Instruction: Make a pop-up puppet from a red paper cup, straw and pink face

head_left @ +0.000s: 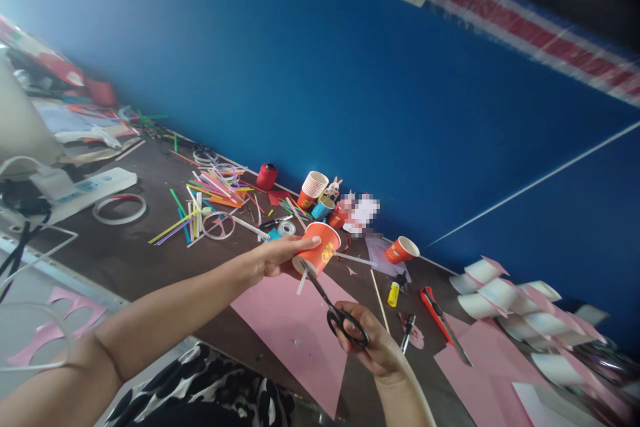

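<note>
An orange paper cup [323, 248] with yellow lettering is tilted in my left hand [285, 255], its thumb pressed on the side and its fingers partly hidden behind. My right hand [367, 340] is closed through the black handles of a pair of scissors [320, 290]. The scissor tips meet the cup's base end, beside a short translucent white strip [302, 281] that sticks out below. Whether the blades have cut in, I cannot tell. Another whitish strip [357, 258] reaches out from the cup's right side. Beneath both hands lies a pink paper sheet [305, 340].
Colourful straws and strips [220, 187] lie heaped at the left, near tape rolls [120, 209]. Stacked cups [313, 188] and a red thread spool [267, 176] stand by the blue wall. A red utility knife [443, 320], blade out, rests on the right near rolled papers [493, 293].
</note>
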